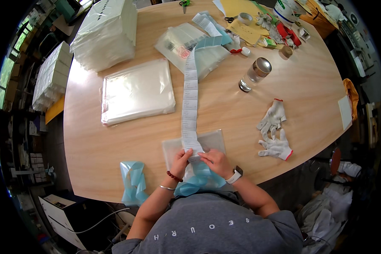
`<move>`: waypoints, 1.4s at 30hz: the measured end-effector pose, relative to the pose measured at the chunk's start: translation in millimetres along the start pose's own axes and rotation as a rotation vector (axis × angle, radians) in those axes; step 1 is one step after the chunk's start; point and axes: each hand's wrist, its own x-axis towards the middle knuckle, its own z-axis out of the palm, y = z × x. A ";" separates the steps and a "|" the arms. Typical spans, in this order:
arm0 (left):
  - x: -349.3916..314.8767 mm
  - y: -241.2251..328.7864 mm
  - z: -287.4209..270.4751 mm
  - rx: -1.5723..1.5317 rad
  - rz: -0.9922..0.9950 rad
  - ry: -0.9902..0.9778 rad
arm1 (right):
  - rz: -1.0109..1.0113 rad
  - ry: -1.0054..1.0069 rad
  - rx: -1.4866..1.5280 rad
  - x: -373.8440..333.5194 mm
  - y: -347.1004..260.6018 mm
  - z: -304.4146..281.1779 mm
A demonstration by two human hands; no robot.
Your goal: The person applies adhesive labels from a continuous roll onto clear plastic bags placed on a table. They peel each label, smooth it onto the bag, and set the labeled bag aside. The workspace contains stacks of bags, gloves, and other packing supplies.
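A long strip of white printed labels (pixel 190 103) runs down the middle of the table toward me. My left hand (pixel 180 164) pinches the strip's left edge near its lower end. Opposite it, my right hand (pixel 217 162) is closed, thumb and finger on a label's right edge. Beneath both hands lies a clear plastic bag (pixel 213 139), flat on the table. Light-blue backing paper (pixel 201 183) hangs in loops below the hands, against the table's front edge. The fingertips partly cover the label between them.
At left lie a stack of clear bags (pixel 137 93) and a tall wrapped pile (pixel 108 36). More blue backing (pixel 133 182) droops over the front edge. A glass bottle (pixel 255 74) and white gloves (pixel 274 131) are at right. Tape (pixel 245 18) and scissors (pixel 184 4) lie at the back.
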 end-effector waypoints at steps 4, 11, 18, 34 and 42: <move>-5.4 -1.5 9.3 -0.115 0.063 0.045 | -0.280 0.217 -0.164 -4.0 -17.6 -6.7; -6.1 -3.7 -5.2 -0.234 0.020 0.089 | 0.285 0.300 0.268 -7.7 9.8 -34.5; -7.4 -1.8 -3.4 -0.219 0.020 0.103 | 0.351 0.237 0.227 20.7 62.8 -27.1; -10.5 0.9 1.8 -0.192 0.022 0.110 | 0.145 0.330 -0.327 50.4 65.3 -30.6; -9.7 -1.2 -1.5 -0.186 0.032 0.090 | 0.060 0.093 -0.246 51.2 73.3 -44.9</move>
